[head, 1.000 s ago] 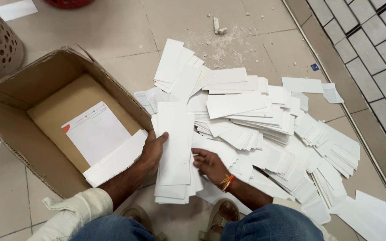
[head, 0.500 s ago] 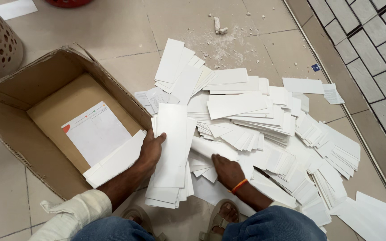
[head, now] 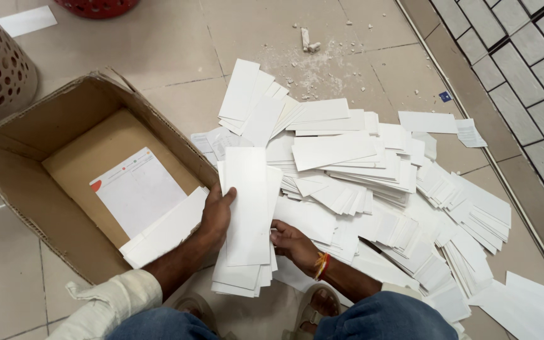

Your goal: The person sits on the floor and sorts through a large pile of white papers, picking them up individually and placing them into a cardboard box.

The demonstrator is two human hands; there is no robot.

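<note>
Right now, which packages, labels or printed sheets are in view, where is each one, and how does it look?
Cardboard box: on the floor at left, open, brown.
Printed sheet: flat inside the box, white with an orange corner mark.
Printed slip: on the floor at right, small, white with grey print.
Blue sticker: on the floor by the wall, tiny, square.

Beyond my fingers [head: 226, 196] lies beige tiled floor [head: 177, 38] strewn with plaster crumbs [head: 310, 60]; grey tiling [head: 524, 75] runs far right.
</note>
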